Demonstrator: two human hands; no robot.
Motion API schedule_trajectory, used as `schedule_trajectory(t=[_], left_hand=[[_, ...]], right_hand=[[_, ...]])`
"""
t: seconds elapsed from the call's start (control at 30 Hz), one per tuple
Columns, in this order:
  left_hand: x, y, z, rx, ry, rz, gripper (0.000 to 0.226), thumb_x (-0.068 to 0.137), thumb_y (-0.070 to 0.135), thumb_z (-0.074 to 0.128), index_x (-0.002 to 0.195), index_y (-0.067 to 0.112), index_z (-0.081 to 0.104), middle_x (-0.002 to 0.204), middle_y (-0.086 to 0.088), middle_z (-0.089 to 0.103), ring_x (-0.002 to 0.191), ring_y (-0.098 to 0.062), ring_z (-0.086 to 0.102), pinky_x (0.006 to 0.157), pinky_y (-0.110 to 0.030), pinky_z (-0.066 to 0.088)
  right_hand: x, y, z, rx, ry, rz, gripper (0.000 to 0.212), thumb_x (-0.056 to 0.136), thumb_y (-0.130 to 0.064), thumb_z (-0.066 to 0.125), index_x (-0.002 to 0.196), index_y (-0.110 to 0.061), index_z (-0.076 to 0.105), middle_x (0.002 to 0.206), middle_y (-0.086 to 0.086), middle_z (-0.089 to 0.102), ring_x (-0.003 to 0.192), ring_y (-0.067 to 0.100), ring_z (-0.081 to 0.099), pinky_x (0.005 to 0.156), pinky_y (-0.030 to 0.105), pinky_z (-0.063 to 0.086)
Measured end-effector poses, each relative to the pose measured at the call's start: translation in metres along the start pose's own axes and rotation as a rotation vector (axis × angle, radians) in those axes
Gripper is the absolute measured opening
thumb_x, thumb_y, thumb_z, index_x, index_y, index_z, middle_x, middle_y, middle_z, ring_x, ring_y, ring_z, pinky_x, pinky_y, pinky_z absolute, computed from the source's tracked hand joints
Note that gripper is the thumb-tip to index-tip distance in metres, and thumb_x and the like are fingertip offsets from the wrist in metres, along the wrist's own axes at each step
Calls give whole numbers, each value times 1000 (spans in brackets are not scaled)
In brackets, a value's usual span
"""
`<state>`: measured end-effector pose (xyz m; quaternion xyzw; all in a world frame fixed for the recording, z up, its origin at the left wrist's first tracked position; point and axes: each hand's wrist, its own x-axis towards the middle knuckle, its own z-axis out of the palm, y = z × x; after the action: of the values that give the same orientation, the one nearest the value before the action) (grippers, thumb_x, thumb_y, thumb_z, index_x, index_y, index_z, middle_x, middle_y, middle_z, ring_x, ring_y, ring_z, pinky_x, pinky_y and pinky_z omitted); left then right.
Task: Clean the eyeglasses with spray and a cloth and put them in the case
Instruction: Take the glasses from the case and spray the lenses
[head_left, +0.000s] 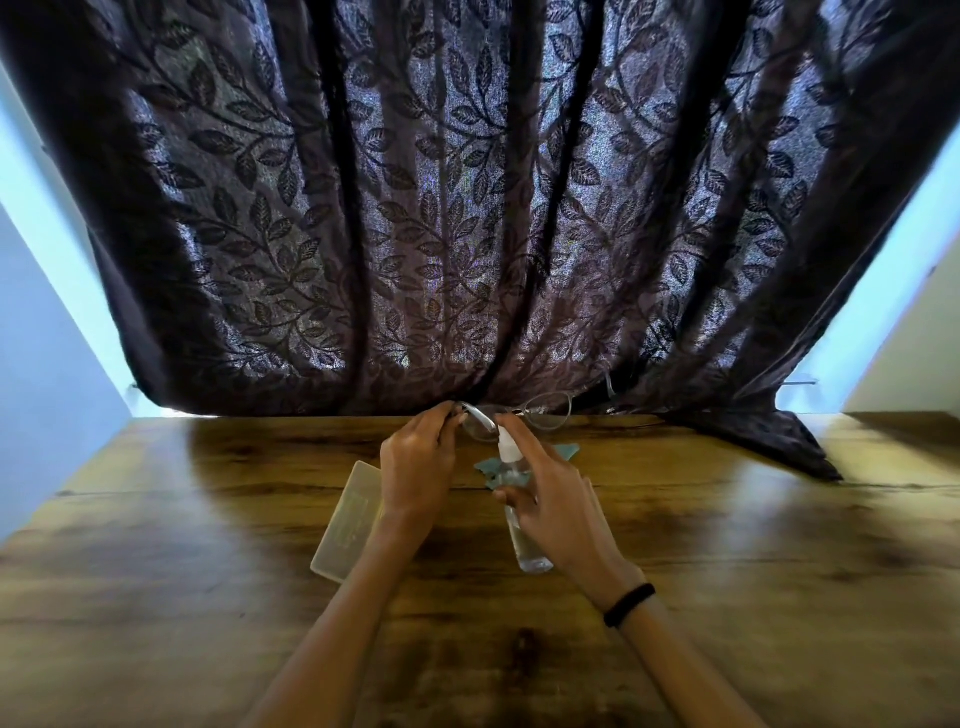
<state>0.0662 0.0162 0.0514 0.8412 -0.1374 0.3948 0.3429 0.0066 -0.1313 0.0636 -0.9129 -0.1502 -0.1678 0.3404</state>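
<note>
A dark curtain (467, 208) patterned with leaves takes up the whole far side, daylight glowing through the weave, and its lower right corner trails onto the table (727, 545). Slivers of pale wall (41, 364) show at either side and are cut off at the edges. The table is glossy brown wood, and its near edge runs out of sight below the forearms.

Both bare forearms reach in from below. The left hand (415, 467) is raised over the far part of the table, its fingertips pinching the left end of the eyeglasses (540, 413). Its fingers curl away from me, so exactly how they grip is hard to see. The right hand (550, 499) is wrapped round a clear spray bottle (522, 540) that is tilted with its white nozzle up close to the nearer lens. The forefinger lies over the top of the nozzle, and whether it is pressing I cannot tell. Only the bottle's base and neck show past the fingers.

A translucent case (343, 525) lies flat on the table just left of the left forearm, one corner hidden under the wrist, and I cannot make out if it is open or closed. A teal cloth (488, 467) lies on the wood beneath the hands, mostly covered, with just a few pointed corners poking out.

The eyeglasses are thin-rimmed and faint against the curtain hem. The far lens is just readable, and the near one is partly behind the nozzle. A black band (628, 604) circles the right wrist
</note>
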Motion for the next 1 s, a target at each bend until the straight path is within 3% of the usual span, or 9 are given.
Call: schedule_trajectory(t=[0.1, 0.33, 0.53, 0.63, 0.73, 0.87, 1.0], left_hand=[[1, 0, 1, 5, -4, -7, 31, 82, 22, 49, 88, -1, 70, 82, -13, 73, 68, -23, 70, 56, -29, 56], [1, 2, 3, 24, -3, 1, 30, 82, 21, 49, 85, -1, 70, 78, -12, 73, 63, -22, 69, 52, -26, 52], [1, 1, 4, 27, 6, -4, 26, 82, 19, 52, 86, 0, 70, 79, -12, 73, 64, -22, 69, 54, -25, 51], [1, 2, 5, 49, 24, -16, 16, 77, 11, 61, 86, 0, 70, 79, -12, 74, 65, -21, 70, 54, -22, 49], [0, 3, 5, 48, 26, -24, 23, 81, 19, 56, 86, 2, 71, 81, -10, 74, 68, -19, 70, 57, -22, 49], [1, 5, 2, 24, 14, -19, 32, 82, 23, 47, 87, 2, 71, 82, -10, 74, 68, -20, 70, 57, -21, 49], [2, 7, 0, 21, 12, -17, 32, 82, 22, 47, 88, 1, 71, 81, -10, 74, 68, -20, 70, 58, -20, 48]], right_hand=[[-2, 1, -2, 10, 9, -7, 73, 84, -15, 63, 139, -39, 22, 118, 0, 59, 84, 9, 62, 69, 23, 52], [-2, 2, -6, 122, -15, -11, 76, 85, -21, 63, 139, -43, 15, 121, -1, 56, 83, 4, 56, 74, 27, 51], [-2, 5, -3, 148, -26, -1, 71, 86, -20, 61, 142, -32, 19, 122, 2, 57, 91, 8, 59, 78, 29, 53], [-1, 5, 1, 178, 7, 10, 64, 90, -24, 53, 142, -31, 15, 111, 5, 59, 74, 7, 58, 63, 20, 51], [1, 5, 8, 175, 42, -19, 63, 92, -25, 46, 143, -30, 10, 108, 5, 54, 64, 7, 50, 55, 21, 46], [4, 4, 12, 168, 54, -52, 64, 89, -31, 45, 141, -35, 8, 125, 4, 48, 78, 9, 50, 63, 22, 47], [5, 5, 15, 135, 41, -64, 65, 90, -28, 48, 139, -41, 7, 133, 4, 44, 87, 17, 57, 72, 35, 55]])
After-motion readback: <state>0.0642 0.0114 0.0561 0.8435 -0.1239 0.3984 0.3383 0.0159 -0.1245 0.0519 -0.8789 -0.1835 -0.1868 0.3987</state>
